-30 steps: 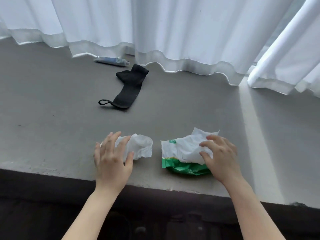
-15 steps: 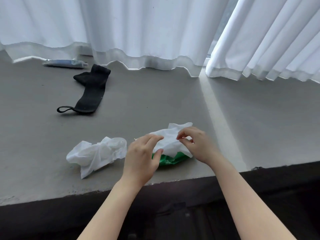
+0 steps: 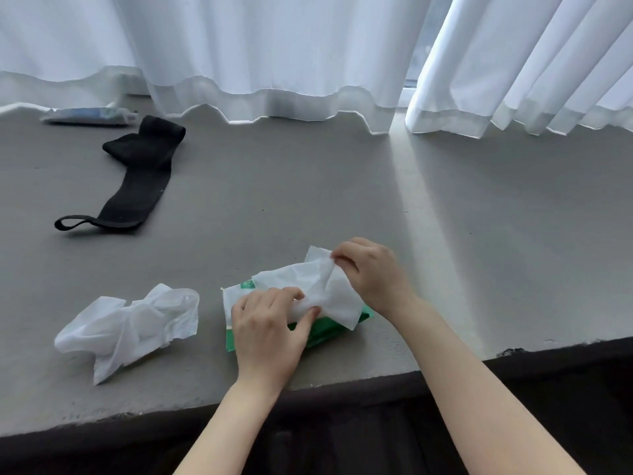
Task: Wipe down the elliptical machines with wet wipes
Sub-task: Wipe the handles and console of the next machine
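Observation:
A green and white wet wipe pack (image 3: 236,299) lies near the front edge of a grey ledge (image 3: 274,200). A fresh white wipe (image 3: 322,286) sticks out of its top. My right hand (image 3: 373,272) pinches the wipe's far end between thumb and fingers. My left hand (image 3: 270,327) rests on the pack, its fingertips pressing the wipe's near part. A crumpled white wipe (image 3: 130,323) lies loose on the ledge to the left of the pack, touched by neither hand. No elliptical machine is in view.
A black strap (image 3: 137,180) with a loop lies at the back left, and a tube (image 3: 89,115) rests by the white curtains (image 3: 274,46) along the back. The ledge's front edge (image 3: 342,382) drops to a dark area below.
My left hand let go of the crumpled wipe and moved right onto the pack. My right hand shifted from resting on the pack to pinching the fresh wipe. The view panned right.

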`<state>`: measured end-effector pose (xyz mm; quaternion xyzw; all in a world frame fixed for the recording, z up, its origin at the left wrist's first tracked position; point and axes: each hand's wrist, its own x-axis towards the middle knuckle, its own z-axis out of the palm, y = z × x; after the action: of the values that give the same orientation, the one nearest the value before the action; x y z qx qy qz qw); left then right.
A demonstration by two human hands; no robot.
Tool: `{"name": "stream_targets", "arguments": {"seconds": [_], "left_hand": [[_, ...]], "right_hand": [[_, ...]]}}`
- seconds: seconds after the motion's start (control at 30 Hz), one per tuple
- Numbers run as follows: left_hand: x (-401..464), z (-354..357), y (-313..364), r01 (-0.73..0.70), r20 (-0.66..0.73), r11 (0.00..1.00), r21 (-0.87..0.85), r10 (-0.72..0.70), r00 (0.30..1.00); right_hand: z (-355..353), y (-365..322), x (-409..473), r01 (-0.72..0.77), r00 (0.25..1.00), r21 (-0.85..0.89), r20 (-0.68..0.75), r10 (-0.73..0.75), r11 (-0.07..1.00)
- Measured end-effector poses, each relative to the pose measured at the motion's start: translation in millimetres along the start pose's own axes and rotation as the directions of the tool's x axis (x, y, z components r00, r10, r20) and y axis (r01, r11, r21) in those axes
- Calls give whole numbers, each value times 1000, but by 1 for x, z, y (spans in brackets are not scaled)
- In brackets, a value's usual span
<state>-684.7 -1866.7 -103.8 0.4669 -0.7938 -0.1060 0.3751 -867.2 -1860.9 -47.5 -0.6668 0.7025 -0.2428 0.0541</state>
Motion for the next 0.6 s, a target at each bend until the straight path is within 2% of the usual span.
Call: {"name": "stream_targets", "arguments": {"seconds": [0.1, 0.23, 0.33, 0.47, 0.6], "left_hand": [[-2, 0, -3, -9, -32, 998, 56, 11, 999], [-1, -5, 0, 67, -68, 989, 135, -59, 996], [-1, -9, -1, 110, -31, 985, 131, -106, 994], [-1, -18, 0, 152, 57, 982, 112, -159, 986], [5, -23, 3, 124, 48, 990, 67, -127, 991]], "right_hand": [[-17, 10, 10, 29, 983, 145, -185, -1, 989], [-31, 16, 17, 84, 979, 215, -201, -40, 973], [-35, 14, 24, 99, 967, 235, -253, -38, 967], [-41, 0, 33, 141, 980, 352, -183, -80, 925], [-45, -27, 30, 46, 999, 573, -4, -53, 818]]}}
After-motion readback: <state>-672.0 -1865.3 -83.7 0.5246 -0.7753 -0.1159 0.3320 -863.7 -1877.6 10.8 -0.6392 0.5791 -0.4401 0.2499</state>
